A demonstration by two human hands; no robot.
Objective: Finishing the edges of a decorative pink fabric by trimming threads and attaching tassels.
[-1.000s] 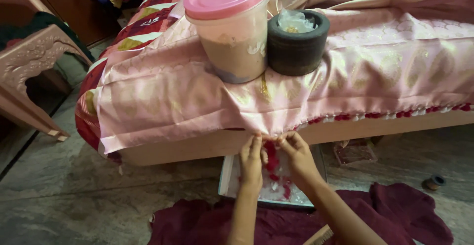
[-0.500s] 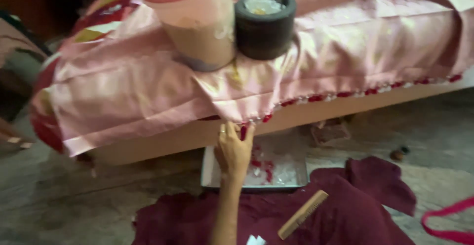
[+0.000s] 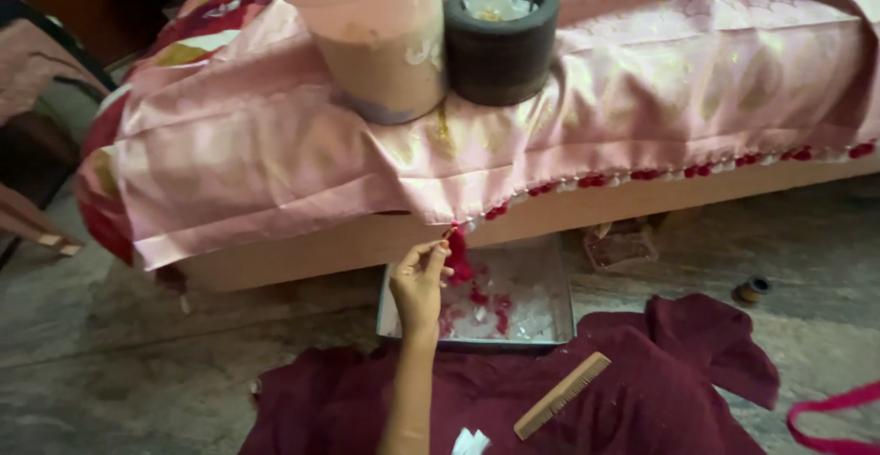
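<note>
I am pinching a red tassel (image 3: 456,252) between the fingertips of my left hand (image 3: 417,288), my grip narrow and closed on it, just below the hem of the pink cloth (image 3: 275,153) draped over the bed. Right of my hand a tray (image 3: 550,331) of red and clear bits is sitting on the floor. Nearer, a wooden comb (image 3: 561,407) is lying on maroon fabric (image 3: 678,372).
</note>
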